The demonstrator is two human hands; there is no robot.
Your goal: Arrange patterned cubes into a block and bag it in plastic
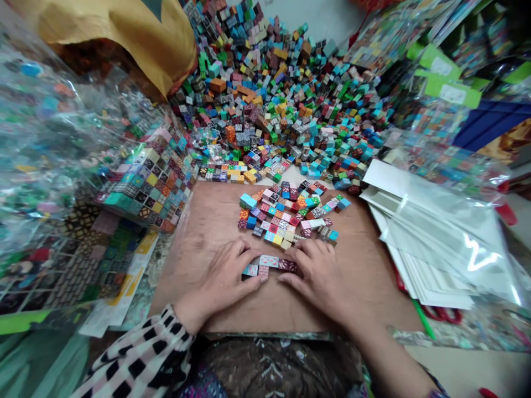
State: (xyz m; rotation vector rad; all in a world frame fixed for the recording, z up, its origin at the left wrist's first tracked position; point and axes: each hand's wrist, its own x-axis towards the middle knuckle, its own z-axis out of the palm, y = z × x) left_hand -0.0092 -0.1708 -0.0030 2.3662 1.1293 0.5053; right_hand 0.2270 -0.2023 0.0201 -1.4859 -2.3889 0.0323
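Note:
A short row of small printed cubes [269,265] lies on a brown board [207,232]. My left hand [226,276] presses against the row's left end, fingers curled around it. My right hand [317,273] presses against the row's right end, fingertips on the cubes. Just beyond the hands lies a loose patch of several coloured cubes [290,213], spread flat on the board.
A huge heap of coloured cubes [274,94] fills the back. Clear bags packed with cubes [145,177] are stacked at the left. A pile of empty clear bags [431,237] lies at the right, red-handled scissors [443,315] beneath it. A yellow sack [136,33] sits at the back left.

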